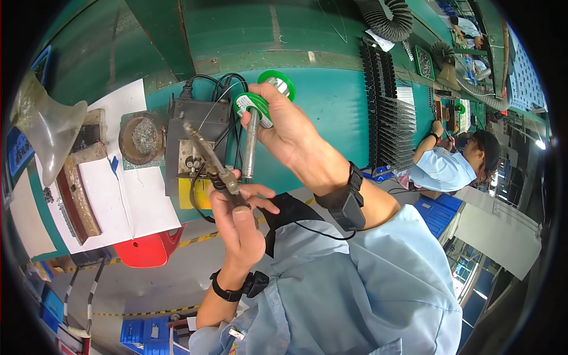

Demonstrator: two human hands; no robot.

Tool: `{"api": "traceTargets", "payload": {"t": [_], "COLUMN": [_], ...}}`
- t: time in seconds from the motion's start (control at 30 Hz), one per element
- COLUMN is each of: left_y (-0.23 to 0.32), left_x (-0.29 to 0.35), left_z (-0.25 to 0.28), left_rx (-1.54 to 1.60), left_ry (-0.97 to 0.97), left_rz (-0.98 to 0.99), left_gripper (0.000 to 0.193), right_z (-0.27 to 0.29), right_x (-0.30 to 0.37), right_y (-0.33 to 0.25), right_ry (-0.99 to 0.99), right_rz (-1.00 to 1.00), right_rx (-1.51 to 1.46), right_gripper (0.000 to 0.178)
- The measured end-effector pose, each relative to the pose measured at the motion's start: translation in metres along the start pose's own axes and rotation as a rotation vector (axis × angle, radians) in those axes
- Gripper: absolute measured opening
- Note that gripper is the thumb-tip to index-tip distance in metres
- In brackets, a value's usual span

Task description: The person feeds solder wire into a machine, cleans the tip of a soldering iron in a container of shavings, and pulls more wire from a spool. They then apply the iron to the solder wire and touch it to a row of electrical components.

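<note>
Green bench (334,112), tarnished soldering iron (214,160), green-rimmed wire spool (243,101)

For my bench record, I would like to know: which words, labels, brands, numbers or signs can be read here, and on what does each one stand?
None can be read clearly.
Green-flanged solder spool in the right hand: white label, print too small.
Wearer's pale blue shirt: small tag, too blurred.
</note>
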State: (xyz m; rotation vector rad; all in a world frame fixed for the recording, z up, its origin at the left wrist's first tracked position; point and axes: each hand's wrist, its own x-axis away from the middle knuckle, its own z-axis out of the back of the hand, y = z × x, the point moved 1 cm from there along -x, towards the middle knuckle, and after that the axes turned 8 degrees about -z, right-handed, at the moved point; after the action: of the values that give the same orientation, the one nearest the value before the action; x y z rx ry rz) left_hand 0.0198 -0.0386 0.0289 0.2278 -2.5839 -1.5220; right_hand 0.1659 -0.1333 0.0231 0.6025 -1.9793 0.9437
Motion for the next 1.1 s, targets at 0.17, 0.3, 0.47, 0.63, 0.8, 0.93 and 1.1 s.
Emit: {"api": "traceTargets", "payload": {"t": [0.17, 0.3, 0.47, 0.63, 0.8, 0.93, 1.1], "left_y": [-0.008, -0.01, -0.013, -0.02, -0.023, -0.012, 0.015], "left_x": [-0.001, -0.007, -0.01, -0.011, -0.011, -0.008, -0.004], "left_z": [-0.006, -0.006, 0.002, -0.004, -0.005, 0.003, 0.037], "left_rx": [-0.088, -0.14, -0.161, -0.18, -0.136, -0.134, -0.059], "left_ry": [0.055, 0.147, 0.201, 0.234, 0.257, 0.256, 0.197], "left_rz": [-0.075, -0.136, -0.146, -0.125, -0.124, -0.054, 0.09], "left_gripper": [0.049, 0.047, 0.042, 0.04, 0.039, 0.037, 0.036], "right_z": [-0.001, 0.006, 0.007, 0.003, 0.007, 0.007, 0.016], "right_x": [0.016, 0.019, 0.029, 0.046, 0.045, 0.041, 0.017], "right_y": [0.003, 0.01, 0.02, 0.019, 0.019, 0.0, -0.052], "right_ry": [-0.012, -0.091, -0.046, -0.022, -0.076, -0.101, -0.144], "right_rz": [0.075, 0.119, 0.157, 0.112, 0.082, 0.244, 0.259], "right_rx": [0.021, 0.078, 0.133, 0.162, 0.304, 0.527, 0.963], "right_gripper": [0.025, 0.026, 0.032, 0.041, 0.045, 0.047, 0.051]}}
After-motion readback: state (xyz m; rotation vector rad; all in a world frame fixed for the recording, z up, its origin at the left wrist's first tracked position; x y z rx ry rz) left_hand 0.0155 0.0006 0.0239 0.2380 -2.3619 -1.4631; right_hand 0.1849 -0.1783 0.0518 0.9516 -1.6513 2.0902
